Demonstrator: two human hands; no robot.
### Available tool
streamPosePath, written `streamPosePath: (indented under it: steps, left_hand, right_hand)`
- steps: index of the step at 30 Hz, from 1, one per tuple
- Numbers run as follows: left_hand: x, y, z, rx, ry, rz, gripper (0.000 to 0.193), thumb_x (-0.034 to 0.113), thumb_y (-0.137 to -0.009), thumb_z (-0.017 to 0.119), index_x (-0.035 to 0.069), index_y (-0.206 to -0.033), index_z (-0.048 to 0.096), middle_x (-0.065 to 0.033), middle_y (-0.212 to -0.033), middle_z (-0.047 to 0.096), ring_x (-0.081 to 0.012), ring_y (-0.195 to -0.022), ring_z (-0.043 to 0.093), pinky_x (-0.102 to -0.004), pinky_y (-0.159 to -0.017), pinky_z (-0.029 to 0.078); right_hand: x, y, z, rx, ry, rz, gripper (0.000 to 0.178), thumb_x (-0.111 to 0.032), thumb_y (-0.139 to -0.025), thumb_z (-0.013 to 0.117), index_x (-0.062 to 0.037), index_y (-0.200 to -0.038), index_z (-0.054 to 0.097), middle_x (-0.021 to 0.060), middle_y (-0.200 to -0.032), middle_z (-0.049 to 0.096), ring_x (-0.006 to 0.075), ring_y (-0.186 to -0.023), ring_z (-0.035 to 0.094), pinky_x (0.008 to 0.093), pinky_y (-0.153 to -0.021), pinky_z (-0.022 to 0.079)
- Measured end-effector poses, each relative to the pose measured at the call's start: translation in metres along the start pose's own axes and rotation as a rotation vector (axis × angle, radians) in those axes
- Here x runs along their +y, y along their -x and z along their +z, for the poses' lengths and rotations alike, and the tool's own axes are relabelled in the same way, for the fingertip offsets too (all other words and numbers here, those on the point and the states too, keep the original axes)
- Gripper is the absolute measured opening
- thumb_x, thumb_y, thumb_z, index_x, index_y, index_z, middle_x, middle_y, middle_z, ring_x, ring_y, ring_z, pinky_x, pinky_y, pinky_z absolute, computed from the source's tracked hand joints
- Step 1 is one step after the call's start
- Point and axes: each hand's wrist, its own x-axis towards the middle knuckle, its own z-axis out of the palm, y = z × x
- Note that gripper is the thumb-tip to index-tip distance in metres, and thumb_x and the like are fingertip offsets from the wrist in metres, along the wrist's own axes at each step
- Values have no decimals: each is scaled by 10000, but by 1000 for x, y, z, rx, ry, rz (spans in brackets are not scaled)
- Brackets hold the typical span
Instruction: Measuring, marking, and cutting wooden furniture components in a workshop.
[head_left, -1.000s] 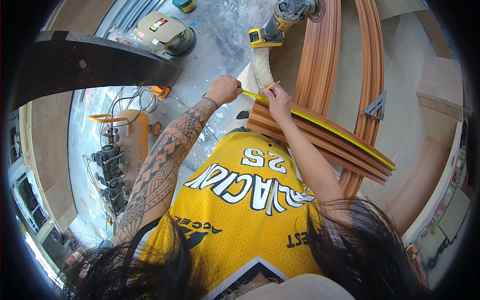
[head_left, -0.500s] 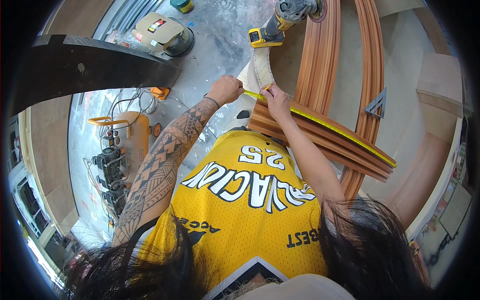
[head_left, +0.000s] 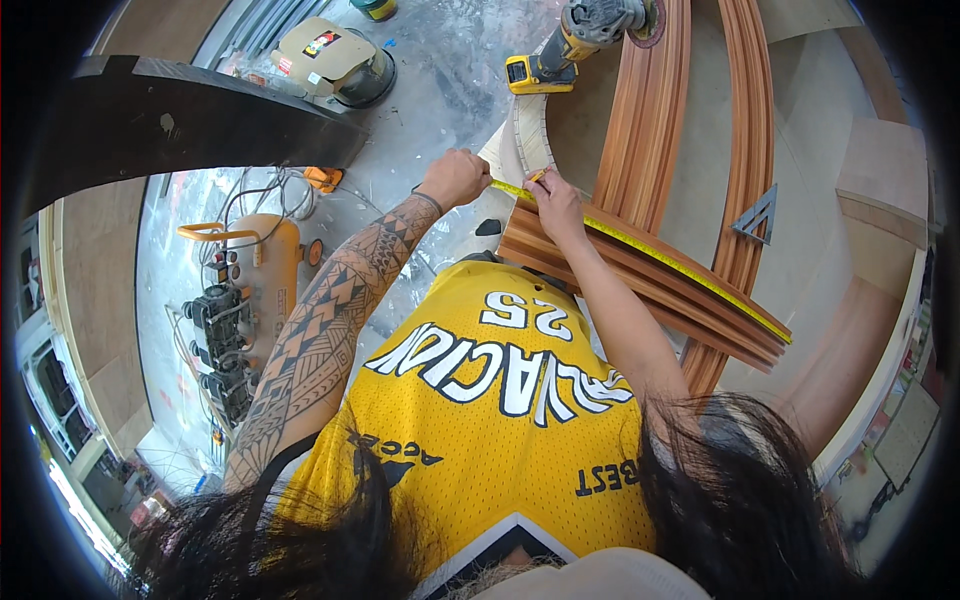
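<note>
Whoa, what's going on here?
A person holds a yellow tape measure in the left grip; it runs along grooved wood. The right grip is at the tape near the wood's left end, with what looks like a pencil. A metal triangle lies on another plank.

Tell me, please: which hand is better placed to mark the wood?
Probably the right hand: it holds what looks like a pencil, near the yellow tape over the grooved wood. The left hand grips the tape beyond the wood.

Yellow measuring tape (head_left: pixel 672 263) stretches along grooved brown boards (head_left: pixel 685 302).
</note>
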Motion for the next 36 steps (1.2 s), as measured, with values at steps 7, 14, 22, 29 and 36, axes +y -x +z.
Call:
streamPosePath:
  steps: [7, 14, 22, 29, 36]
  left_hand:
    - [-3, -3, 4, 4, 5, -11, 260, 337, -984, 689, 132, -1073, 821, -164, -985, 769, -377, -933, 737, -489, -834, 609]
    - [0, -4, 1, 24, -17, -4, 263, 340, -983, 691, 130, -1073, 822, -159, -1001, 770, -368, -965, 734, -488, -847, 608]
    - [1, -5, 0, 9, -7, -21, 263, 339, -986, 687, 137, -1086, 823, -160, -1009, 771, -370, -972, 733, -483, -859, 608]
    - [1, -7, -1, -6, -7, -17, 259, 334, -985, 688, 134, -1080, 824, -157, -1005, 773, -370, -964, 736, -482, -862, 608]
    - [3, -7, -3, -1, -3, -30, 264, 335, -990, 686, 130, -1086, 821, -157, -1010, 773, -368, -972, 734, -483, -866, 606]
  right_hand:
    - [-4, 6, 4, 16, 76, -54, 129, -157, -989, 716, -45, -1050, 732, 180, -974, 766, 397, -910, 744, 452, -786, 569]
    - [1, 6, 1, 122, -16, 13, 125, -166, -994, 719, -62, -1058, 743, 168, -972, 764, 376, -897, 740, 427, -794, 562]
    - [2, 2, -2, 51, 13, -35, 116, -167, -992, 719, -68, -1048, 742, 178, -941, 752, 384, -858, 738, 433, -762, 558]
    - [2, 2, -3, 11, 24, -32, 113, -158, -1004, 704, -70, -1069, 731, 193, -902, 742, 392, -815, 728, 437, -725, 553]
    - [6, -1, 0, 121, -9, -34, 125, -165, -1014, 696, -77, -1097, 725, 201, -937, 742, 399, -845, 725, 436, -736, 554]
